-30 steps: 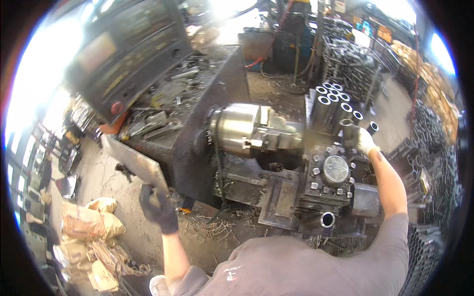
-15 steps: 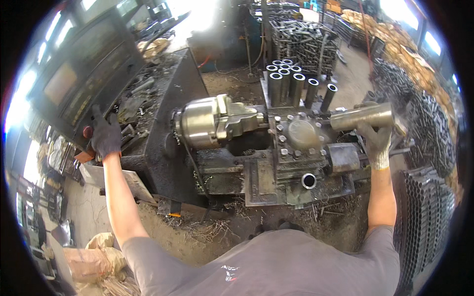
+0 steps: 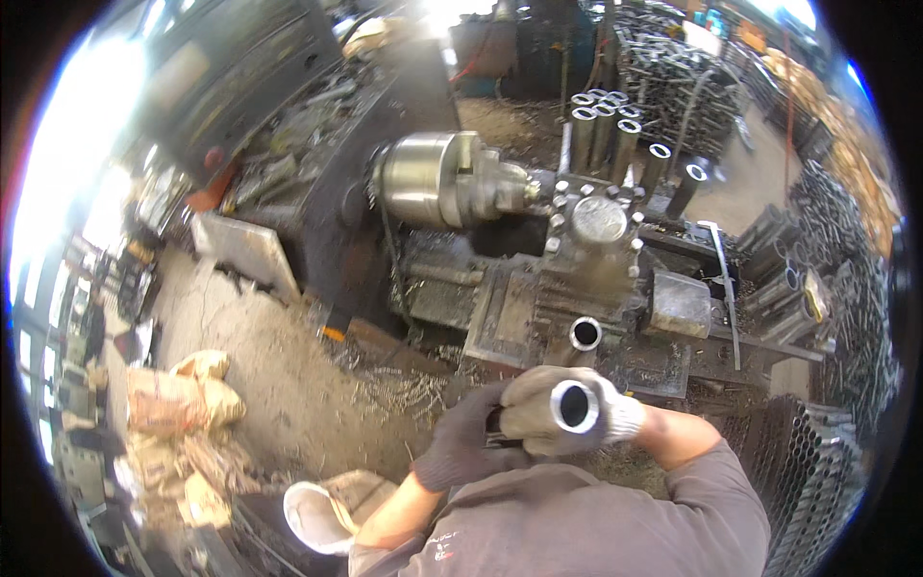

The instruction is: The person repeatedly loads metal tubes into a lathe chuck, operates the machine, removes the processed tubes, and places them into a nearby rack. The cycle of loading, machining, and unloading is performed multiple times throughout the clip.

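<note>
A short metal tube point(image 3: 574, 406) is held close to my body, its round open end turned up. My right hand point(image 3: 548, 413), in a pale glove with a white cuff, is wrapped round it. My left hand point(image 3: 469, 438), in a dark glove, is closed right beside the tube; what its fingers hold is hidden. Just beyond my hands stands another tube point(image 3: 585, 335) on the lathe's carriage. Farther off are the lathe chuck point(image 3: 420, 178) and the bolted tool post point(image 3: 598, 219).
Several upright tubes point(image 3: 604, 113) stand behind the tool post. More tubes point(image 3: 784, 288) lie at the right, near stacked tubes point(image 3: 803, 471) at the lower right. Left of me are paper sacks point(image 3: 183, 399) and a white bucket point(image 3: 317, 517). A metal plate point(image 3: 245, 255) leans on the lathe.
My left hand has come from the lathe's left end to my body. My right hand has brought the tube from the right of the tool post to the front. The view has shifted.
</note>
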`<state>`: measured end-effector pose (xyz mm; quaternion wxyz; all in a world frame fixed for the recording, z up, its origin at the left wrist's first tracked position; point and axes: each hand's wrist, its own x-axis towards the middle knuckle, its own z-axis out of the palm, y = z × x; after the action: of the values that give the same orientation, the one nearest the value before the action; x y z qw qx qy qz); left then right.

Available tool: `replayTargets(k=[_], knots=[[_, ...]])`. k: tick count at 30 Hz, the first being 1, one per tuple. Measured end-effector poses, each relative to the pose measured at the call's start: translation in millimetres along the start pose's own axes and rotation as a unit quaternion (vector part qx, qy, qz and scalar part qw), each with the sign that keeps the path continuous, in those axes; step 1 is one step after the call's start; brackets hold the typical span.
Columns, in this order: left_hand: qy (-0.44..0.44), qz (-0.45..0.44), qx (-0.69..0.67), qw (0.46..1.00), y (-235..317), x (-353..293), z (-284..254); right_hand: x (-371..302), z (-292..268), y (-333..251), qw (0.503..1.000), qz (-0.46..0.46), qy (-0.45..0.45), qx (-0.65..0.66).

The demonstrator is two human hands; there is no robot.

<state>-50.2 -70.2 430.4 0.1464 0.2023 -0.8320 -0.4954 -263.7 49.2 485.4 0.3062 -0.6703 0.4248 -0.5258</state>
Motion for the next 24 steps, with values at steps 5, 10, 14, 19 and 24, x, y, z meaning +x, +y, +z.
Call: replayTargets(k=[5,10,14,19,24], knots=[[0.12,-0.125,0.11,0.979,-71,-78,40,-12,69,55,0.998,0.04,-0.043,0.014],[0.134,-0.489,0.156,0.848,-221,-299,86,-22,134,81,0.985,0.158,-0.063,-0.026],[0.325,-0.694,0.014,0.642,-259,-553,204,-13,230,84,0.96,0.2,-0.183,-0.075],[0.407,-0.757,-0.173,0.482,-216,-757,374,-20,388,45,0.922,0.091,-0.358,-0.115],[0.537,-0.775,-0.183,0.279,-175,-777,500,-34,528,-32,0.801,0.026,-0.598,0.012]])
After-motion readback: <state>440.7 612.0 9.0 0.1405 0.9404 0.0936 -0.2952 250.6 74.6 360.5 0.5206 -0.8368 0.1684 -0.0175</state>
